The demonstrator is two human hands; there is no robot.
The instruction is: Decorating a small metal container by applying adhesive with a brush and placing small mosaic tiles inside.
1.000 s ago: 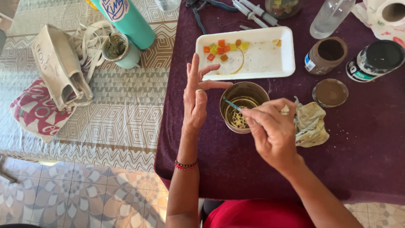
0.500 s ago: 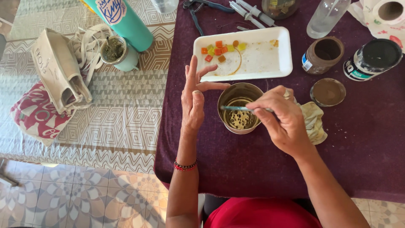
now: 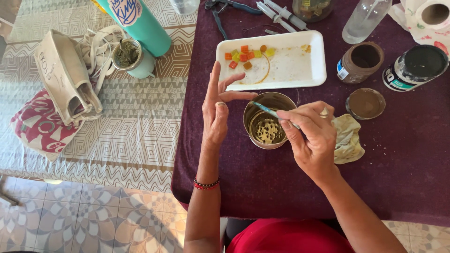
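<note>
Maroon-clothed table [image 3: 262, 187] with white tray [image 3: 300, 70], metal tin [image 3: 268, 122], crumpled rag [image 3: 348, 140], two jars.

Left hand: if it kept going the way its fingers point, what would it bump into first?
The left hand points its fingers up the picture, toward the white tray holding little coloured cubes. It would probably meet the tray's near edge first, though height above the table is hard to judge.
</note>
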